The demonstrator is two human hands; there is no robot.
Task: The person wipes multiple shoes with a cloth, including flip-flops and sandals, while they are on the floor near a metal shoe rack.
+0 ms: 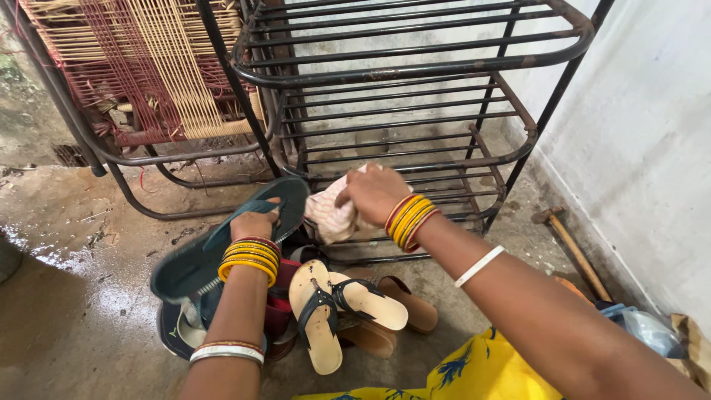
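Holding a dark teal slipper (222, 248) sole-up above the shoe pile (348, 311), the left hand (253, 222) is clamping its edge — the right hand's (374, 192) grip is bunching a pale cloth (333, 215); wiping firmly heel-to-toe seems best — steadying the slipper throughout

Rack (415, 67) upper centre; woven cot (148, 67) upper left; sandal pile (333, 311) on floor (74, 326) below rack; hammer (574, 248) right, near wall (644, 133).
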